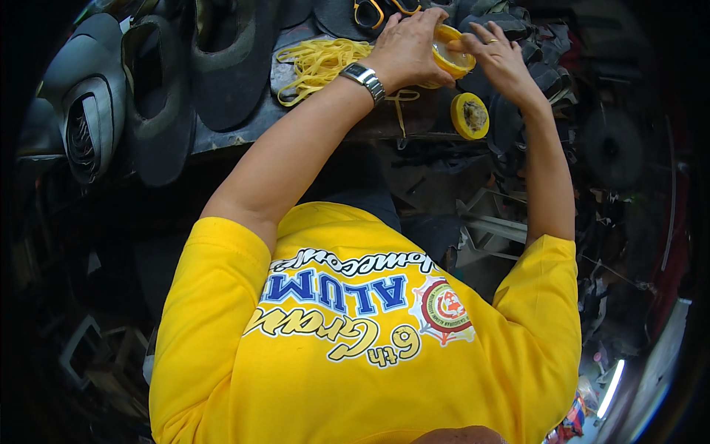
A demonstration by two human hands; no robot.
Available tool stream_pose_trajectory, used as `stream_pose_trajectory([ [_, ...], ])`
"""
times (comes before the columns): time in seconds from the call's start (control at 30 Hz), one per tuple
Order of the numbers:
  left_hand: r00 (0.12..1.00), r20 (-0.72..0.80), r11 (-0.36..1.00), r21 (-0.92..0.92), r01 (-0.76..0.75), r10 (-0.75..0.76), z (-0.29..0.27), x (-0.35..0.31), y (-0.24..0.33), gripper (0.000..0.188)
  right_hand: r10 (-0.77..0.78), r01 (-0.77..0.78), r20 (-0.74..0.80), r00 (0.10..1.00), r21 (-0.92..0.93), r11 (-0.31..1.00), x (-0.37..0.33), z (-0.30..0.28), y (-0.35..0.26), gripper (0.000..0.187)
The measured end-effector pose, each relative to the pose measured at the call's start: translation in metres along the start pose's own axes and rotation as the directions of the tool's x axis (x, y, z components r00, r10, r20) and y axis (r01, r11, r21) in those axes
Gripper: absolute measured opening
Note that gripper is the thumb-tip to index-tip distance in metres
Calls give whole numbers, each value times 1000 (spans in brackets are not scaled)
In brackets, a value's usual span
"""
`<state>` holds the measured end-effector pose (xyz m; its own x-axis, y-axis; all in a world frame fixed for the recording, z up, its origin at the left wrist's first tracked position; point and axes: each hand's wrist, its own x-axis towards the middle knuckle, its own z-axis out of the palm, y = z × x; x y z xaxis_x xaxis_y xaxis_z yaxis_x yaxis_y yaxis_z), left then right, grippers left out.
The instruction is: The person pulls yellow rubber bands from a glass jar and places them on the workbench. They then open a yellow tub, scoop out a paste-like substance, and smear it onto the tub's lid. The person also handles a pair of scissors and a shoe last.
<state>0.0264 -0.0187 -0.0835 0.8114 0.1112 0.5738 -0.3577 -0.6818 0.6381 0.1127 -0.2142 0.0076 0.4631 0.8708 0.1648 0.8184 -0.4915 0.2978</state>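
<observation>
My left hand (408, 48), with a metal watch on its wrist, is wrapped round a round yellow tub (457, 68) tilted so that its mouth faces right. Whitish stuff shows inside. My right hand (504, 63) reaches over the rim from the right. A finger of it dips into the mouth, while its other fingers are stretched out and apart. Below the tub, at the table's near edge, a yellow lid (474, 116) shows a brownish, crusted middle. Left of my left hand lies a tangled heap of thin yellow strips (319, 63).
Dark shoes (151, 96) and a dark sole-shaped piece (233, 92) line the table's left side. Orange-handled scissors (373, 11) lie at the far edge. Dark scraps (551, 66) are heaped right of my hands. A light-coloured frame (492, 218) stands below the table edge.
</observation>
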Motion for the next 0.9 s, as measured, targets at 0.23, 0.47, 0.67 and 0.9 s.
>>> stream_pose_trajectory([
  [0.23,1000,13,999,-34,-7,7,-6,0,0,106,349,-455,319,881,372,809,35,-19,-4,61],
  [0.47,1000,5,999,-48,-15,16,-16,-1,9,101,-27,38,81,996,-143,989,-14,-31,-26,52],
  [0.67,999,48,996,-84,21,-17,-33,1,19,98,244,-302,247,938,234,924,-28,-26,-49,36],
  [0.9,998,51,997,-67,38,-34,-34,2,21,95,274,-238,-62,960,339,910,-34,-16,-49,24],
])
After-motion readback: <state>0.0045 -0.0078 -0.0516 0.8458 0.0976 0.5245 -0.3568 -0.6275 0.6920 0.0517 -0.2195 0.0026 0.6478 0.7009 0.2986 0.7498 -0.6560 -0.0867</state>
